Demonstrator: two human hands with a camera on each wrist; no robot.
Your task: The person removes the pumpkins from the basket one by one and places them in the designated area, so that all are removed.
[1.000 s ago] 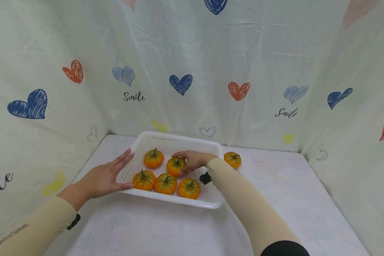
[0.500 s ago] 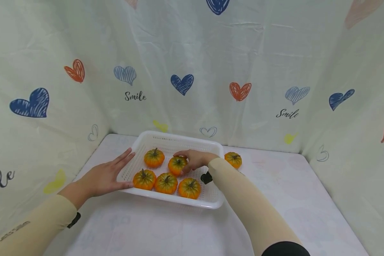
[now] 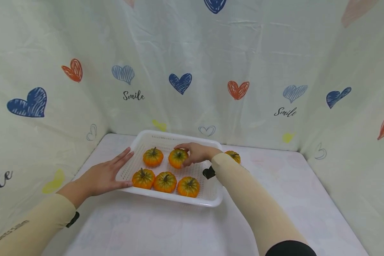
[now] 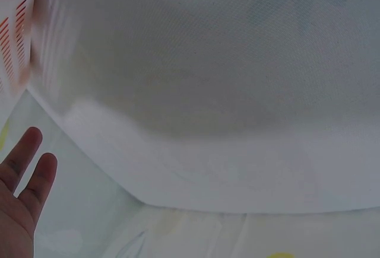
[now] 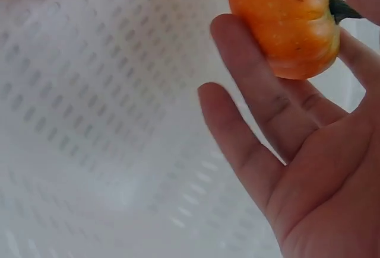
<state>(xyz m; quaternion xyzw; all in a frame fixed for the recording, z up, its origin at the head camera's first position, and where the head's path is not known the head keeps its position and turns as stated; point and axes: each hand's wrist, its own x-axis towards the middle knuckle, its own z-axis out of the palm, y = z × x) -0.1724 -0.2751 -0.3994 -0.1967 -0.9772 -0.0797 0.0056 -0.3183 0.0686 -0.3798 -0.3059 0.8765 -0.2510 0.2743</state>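
A white plastic basket (image 3: 192, 202) with slotted walls holds several small orange pumpkins. Inside it, my right hand (image 3: 199, 153) grips one pumpkin (image 3: 176, 159) between thumb and fingers, in the back row. The right wrist view shows that pumpkin (image 5: 291, 26) against the fingers, its dark stem toward the palm. To its left sits another pumpkin (image 3: 153, 157). Along the front wall stand three more: a left pumpkin (image 3: 143, 178), a middle pumpkin (image 3: 165, 182) and a right pumpkin (image 3: 188, 187). My left hand (image 3: 104, 176) rests against the basket's left end, fingers spread and straight.
One more pumpkin (image 3: 233, 155) lies on the white table (image 3: 275, 199) outside the basket, behind its right end and partly hidden by my right sleeve. A white curtain (image 3: 256, 53) printed with hearts rises behind the table and along both sides.
My right hand has shifted the gripped pumpkin slightly back and to the right, away from the front row. The left hand and the basket stay in place.
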